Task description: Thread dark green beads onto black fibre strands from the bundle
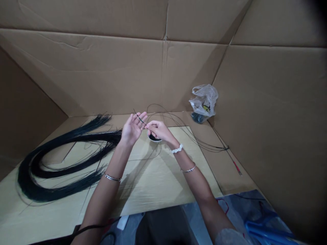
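My left hand (131, 131) is palm up, its fingers stretched out and a little apart. Across those fingers lies a thin dark wire (135, 112) carrying a short dark green section (140, 119) that looks like small beads. My right hand (160, 131) pinches the wire between thumb and fingertips, close beside the left fingers. Directly under the right hand stands a small white bowl (155, 140) with dark contents, partly hidden by that hand. A long loop of wire trails down onto the pale board.
Thick bundles of dark wire (28, 177) curve over the left of the pale board (163, 180). Looser wire coils (204, 146) lie to the right. A clear plastic bag (204, 100) sits in the back right corner. Cardboard walls (114, 68) surround the work area.
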A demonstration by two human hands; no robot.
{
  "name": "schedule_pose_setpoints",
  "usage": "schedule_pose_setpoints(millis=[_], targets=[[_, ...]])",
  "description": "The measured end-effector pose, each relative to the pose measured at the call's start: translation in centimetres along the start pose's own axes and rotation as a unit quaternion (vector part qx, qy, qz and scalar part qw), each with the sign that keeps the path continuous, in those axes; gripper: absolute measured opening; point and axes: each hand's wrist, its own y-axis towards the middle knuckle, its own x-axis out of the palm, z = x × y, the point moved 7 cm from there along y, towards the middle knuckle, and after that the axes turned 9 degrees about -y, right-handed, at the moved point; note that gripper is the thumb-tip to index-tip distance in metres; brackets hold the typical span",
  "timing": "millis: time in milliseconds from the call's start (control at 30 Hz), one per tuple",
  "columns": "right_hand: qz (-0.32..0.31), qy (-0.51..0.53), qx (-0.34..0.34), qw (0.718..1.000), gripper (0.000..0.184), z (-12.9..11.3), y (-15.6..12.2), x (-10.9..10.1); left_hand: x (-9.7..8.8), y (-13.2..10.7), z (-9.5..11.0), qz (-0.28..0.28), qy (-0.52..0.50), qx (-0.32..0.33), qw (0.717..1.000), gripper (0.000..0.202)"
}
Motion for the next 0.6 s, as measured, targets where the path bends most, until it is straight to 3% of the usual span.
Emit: schedule_pose_setpoints(millis=[167, 400, 500, 600], targets=[[0.084, -0.094, -0.046, 0.991, 0.017, 0.0, 0.4, -1.2, -2.1, 0.8, 2.6, 0.039, 0.13, 0.036, 0.99, 0.031], [0.133, -0.194, -0.072, 0.969, 0.023, -1.5, -0.7, -1.0, 0.0, -1.8, 6.9, -0.013, 0.328, 0.2, 0.923, 0.019], [0.148, -0.232, -0.098, 0.956, 0.025, -2.8, -1.4, -1.2, 1.8, -3.3, 8.3, -0.05, 0.45, 0.263, 0.852, 0.021], [0.169, -0.266, -0.119, 0.942, 0.024, -4.1, -2.1, -1.4, 3.8, -4.9, 9.1, -0.103, 0.578, 0.337, 0.736, 0.031]])
